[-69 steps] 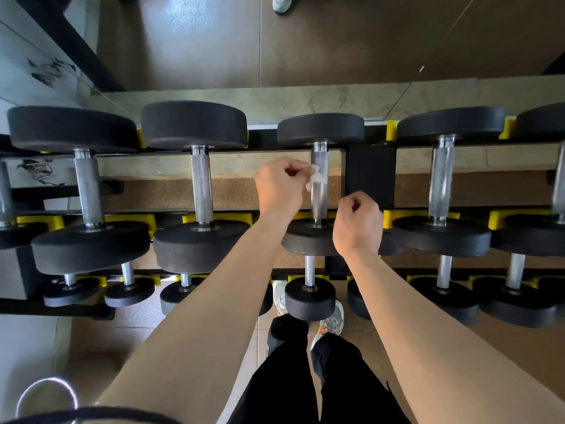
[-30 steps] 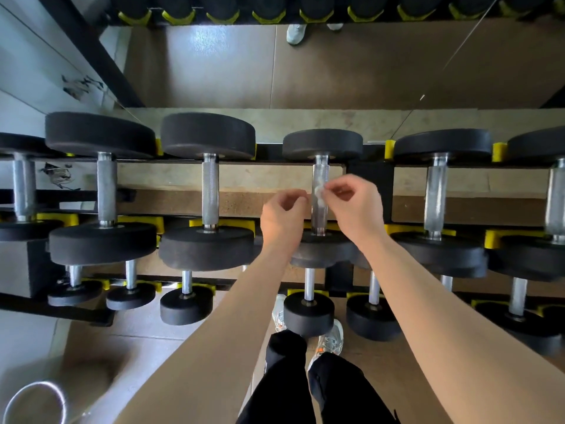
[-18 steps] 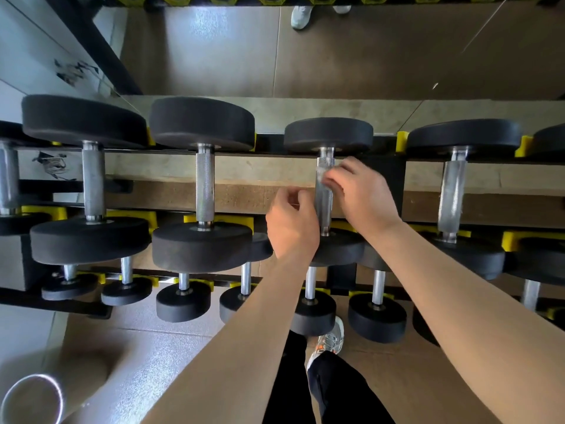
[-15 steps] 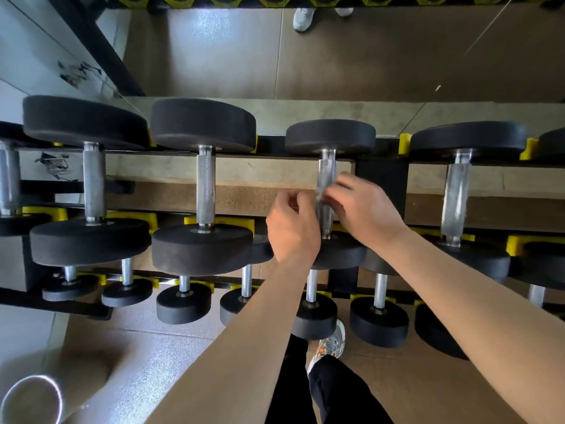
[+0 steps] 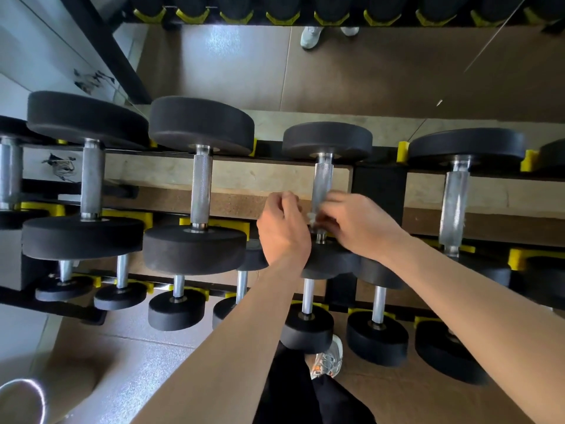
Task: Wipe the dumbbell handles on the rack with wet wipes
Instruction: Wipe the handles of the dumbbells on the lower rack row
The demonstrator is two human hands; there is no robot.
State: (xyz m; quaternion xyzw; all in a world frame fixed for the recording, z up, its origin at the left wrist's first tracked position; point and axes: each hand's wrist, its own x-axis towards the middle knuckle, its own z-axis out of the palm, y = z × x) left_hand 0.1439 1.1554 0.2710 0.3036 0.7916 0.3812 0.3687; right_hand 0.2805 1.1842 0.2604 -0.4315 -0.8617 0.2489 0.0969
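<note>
A black dumbbell with a knurled steel handle [image 5: 323,179] lies on the top shelf of the rack [image 5: 379,191], near the middle. My right hand [image 5: 351,224] pinches a small white wet wipe [image 5: 312,217] against the lower end of that handle. Only a sliver of the wipe shows between my fingers. My left hand [image 5: 282,228] sits just left of the handle with curled fingers at the wipe's other side; whether it holds the wipe is hard to tell.
More dumbbells [image 5: 200,185] line the top shelf left and right, with smaller ones [image 5: 177,310] on the lower shelf. Yellow cradles [image 5: 403,150] mark each slot. A mirror behind the rack shows the floor. My legs and a shoe [image 5: 328,359] are below.
Both hands slid down the handle toward its near end, the right hand carrying the wipe. Earlier the left hand held the wipe high on the handle. The camera tilted slightly.
</note>
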